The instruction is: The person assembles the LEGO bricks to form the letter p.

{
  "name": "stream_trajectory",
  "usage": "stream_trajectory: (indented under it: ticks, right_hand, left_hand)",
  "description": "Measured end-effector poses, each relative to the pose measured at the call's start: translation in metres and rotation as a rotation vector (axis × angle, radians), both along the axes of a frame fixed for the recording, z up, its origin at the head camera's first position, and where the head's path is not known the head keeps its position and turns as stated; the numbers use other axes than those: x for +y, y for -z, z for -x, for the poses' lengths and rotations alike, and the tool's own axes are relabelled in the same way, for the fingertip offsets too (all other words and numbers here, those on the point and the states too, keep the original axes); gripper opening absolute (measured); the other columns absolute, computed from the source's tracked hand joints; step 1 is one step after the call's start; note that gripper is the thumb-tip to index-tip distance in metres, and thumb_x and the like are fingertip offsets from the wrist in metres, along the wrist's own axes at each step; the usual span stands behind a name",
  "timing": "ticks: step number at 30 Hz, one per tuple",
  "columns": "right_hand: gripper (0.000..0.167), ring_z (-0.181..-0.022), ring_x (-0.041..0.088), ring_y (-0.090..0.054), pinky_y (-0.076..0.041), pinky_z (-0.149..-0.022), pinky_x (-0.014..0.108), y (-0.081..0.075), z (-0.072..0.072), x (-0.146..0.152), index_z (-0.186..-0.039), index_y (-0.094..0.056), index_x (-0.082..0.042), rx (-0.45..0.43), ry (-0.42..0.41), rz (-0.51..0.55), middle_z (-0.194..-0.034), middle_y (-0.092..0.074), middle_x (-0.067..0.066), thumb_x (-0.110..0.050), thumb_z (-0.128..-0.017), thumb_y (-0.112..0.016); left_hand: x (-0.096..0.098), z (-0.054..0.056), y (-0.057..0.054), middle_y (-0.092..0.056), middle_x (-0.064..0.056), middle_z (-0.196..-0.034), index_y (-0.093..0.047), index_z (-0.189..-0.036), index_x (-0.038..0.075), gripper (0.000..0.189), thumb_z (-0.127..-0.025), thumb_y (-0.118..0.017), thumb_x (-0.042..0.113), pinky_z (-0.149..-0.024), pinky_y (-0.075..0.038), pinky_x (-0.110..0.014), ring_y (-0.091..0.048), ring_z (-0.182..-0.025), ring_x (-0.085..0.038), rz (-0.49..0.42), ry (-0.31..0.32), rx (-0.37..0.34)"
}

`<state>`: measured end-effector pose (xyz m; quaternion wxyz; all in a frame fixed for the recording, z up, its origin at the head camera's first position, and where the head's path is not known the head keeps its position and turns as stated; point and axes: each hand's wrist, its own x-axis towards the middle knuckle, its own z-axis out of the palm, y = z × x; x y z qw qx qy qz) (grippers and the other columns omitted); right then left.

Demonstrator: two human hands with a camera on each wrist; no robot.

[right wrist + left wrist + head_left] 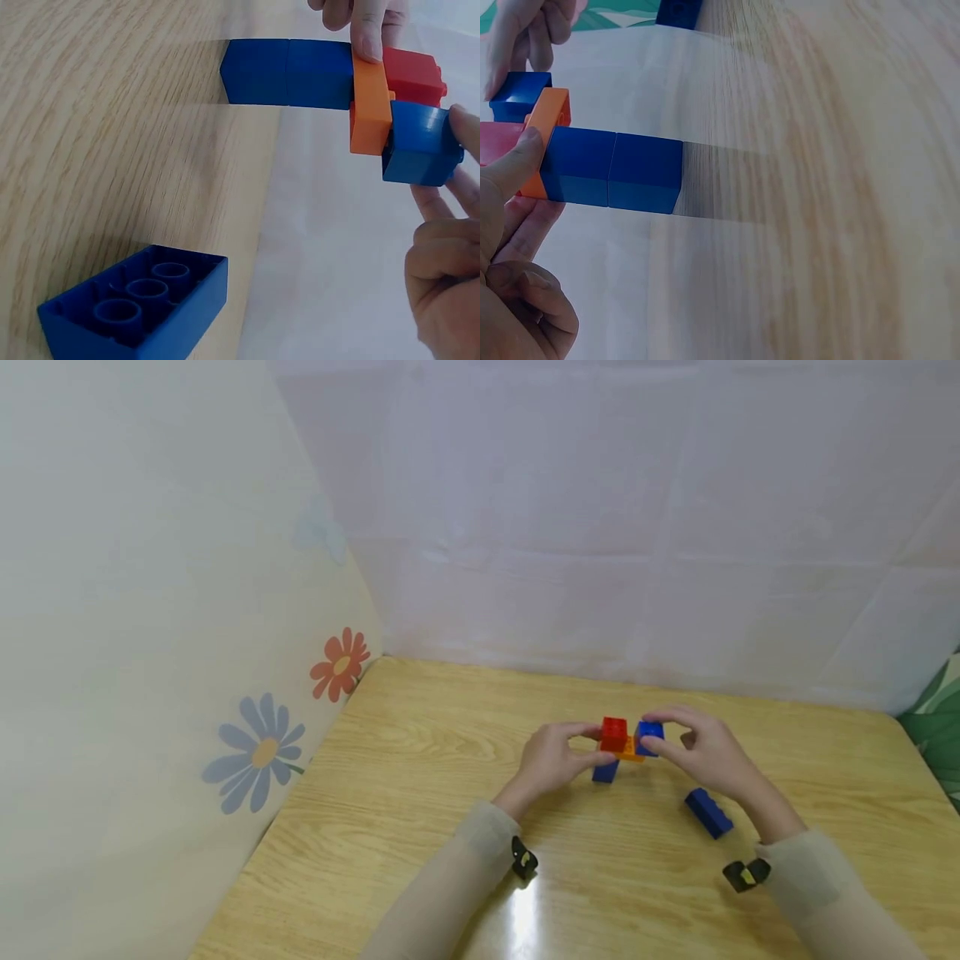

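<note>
A small toy-brick build stands on the table. Two blue bricks [613, 169] form its column, topped by an orange brick [370, 124] that sticks out to the right. Above the column, a red brick [614, 734] sits on the orange one. With thumb and fingers, my left hand [547, 760] pinches the orange brick, its fingertips close to the red brick too. A square blue brick [421, 142] is pinched by my right hand [711, 753] at the overhanging end of the orange brick, beside the red one.
A longer blue brick [708, 813] lies on its side to the right of the build, its hollow underside showing in the right wrist view. The wood-grain table [420, 777] meets a pale cloth [525, 527] at the back and a flower-patterned sheet [150, 610] on the left.
</note>
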<state>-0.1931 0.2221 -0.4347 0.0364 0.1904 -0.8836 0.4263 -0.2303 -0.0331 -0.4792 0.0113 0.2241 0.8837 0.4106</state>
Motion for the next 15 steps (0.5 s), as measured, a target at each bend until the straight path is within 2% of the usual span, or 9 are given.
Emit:
stream_trajectory:
  ticks: [3, 7, 9, 11, 12, 13, 15]
  right_hand:
    - [0.040, -0.060, 0.009, -0.049, -0.044, -0.049, 0.028, 0.001, -0.005, 0.003, -0.134, -0.068, -0.010, -0.017, 0.029, -0.005, -0.134, -0.065, 0.014, -0.031, -0.101, -0.072]
    - [0.043, -0.043, 0.007, -0.027, -0.037, -0.040, 0.030, 0.002, -0.011, 0.010, -0.136, -0.066, -0.012, -0.040, 0.074, -0.026, -0.132, -0.066, 0.013, -0.037, -0.101, -0.071]
    - [0.043, -0.044, 0.009, -0.032, -0.038, -0.041, 0.029, 0.003, -0.014, 0.013, -0.135, -0.065, -0.012, -0.035, 0.088, -0.035, -0.132, -0.066, 0.013, -0.038, -0.101, -0.070]
    - [0.044, -0.053, 0.013, -0.046, -0.044, -0.046, 0.028, 0.004, -0.016, 0.017, -0.135, -0.066, -0.009, -0.021, 0.100, -0.054, -0.131, -0.067, 0.014, -0.038, -0.102, -0.069]
    - [0.044, -0.062, 0.016, -0.055, -0.048, -0.052, 0.029, 0.005, -0.017, 0.019, -0.135, -0.066, -0.008, -0.012, 0.105, -0.064, -0.131, -0.067, 0.015, -0.037, -0.102, -0.069]
    - [0.045, -0.074, 0.020, -0.062, -0.053, -0.058, 0.031, 0.006, -0.018, 0.020, -0.135, -0.066, -0.007, -0.007, 0.110, -0.075, -0.131, -0.067, 0.015, -0.037, -0.102, -0.069]
    - [0.047, -0.102, 0.031, -0.066, -0.058, -0.074, 0.039, 0.007, -0.020, 0.024, -0.136, -0.065, -0.004, -0.007, 0.117, -0.095, -0.131, -0.067, 0.016, -0.037, -0.103, -0.068]
  left_hand:
    - [0.000, 0.000, 0.001, -0.073, 0.011, -0.124, -0.075, -0.129, 0.023, 0.051, -0.088, -0.080, 0.052, -0.099, -0.052, -0.038, -0.065, -0.120, -0.014, -0.002, -0.002, -0.011]
    - [0.000, -0.001, 0.001, -0.072, 0.010, -0.125, -0.075, -0.129, 0.023, 0.052, -0.088, -0.080, 0.053, -0.099, -0.052, -0.039, -0.065, -0.121, -0.015, 0.000, -0.008, -0.021]
    - [0.000, -0.002, 0.001, -0.072, 0.010, -0.126, -0.075, -0.130, 0.023, 0.052, -0.088, -0.080, 0.053, -0.099, -0.052, -0.039, -0.065, -0.120, -0.015, 0.001, -0.013, -0.024]
    - [0.000, -0.002, 0.000, -0.072, 0.010, -0.127, -0.074, -0.130, 0.023, 0.052, -0.088, -0.080, 0.053, -0.097, -0.053, -0.038, -0.066, -0.118, -0.016, 0.000, -0.015, -0.026]
    - [0.000, -0.002, 0.000, -0.072, 0.010, -0.127, -0.074, -0.131, 0.023, 0.053, -0.088, -0.080, 0.053, -0.096, -0.053, -0.037, -0.067, -0.117, -0.016, 0.000, -0.016, -0.027]
    - [-0.001, -0.002, 0.000, -0.072, 0.010, -0.127, -0.074, -0.131, 0.023, 0.053, -0.087, -0.081, 0.053, -0.096, -0.053, -0.036, -0.067, -0.116, -0.016, -0.001, -0.016, -0.028]
    - [-0.001, -0.002, -0.001, -0.071, 0.010, -0.127, -0.074, -0.131, 0.023, 0.053, -0.087, -0.081, 0.052, -0.095, -0.053, -0.035, -0.067, -0.115, -0.015, 0.000, -0.017, -0.028]
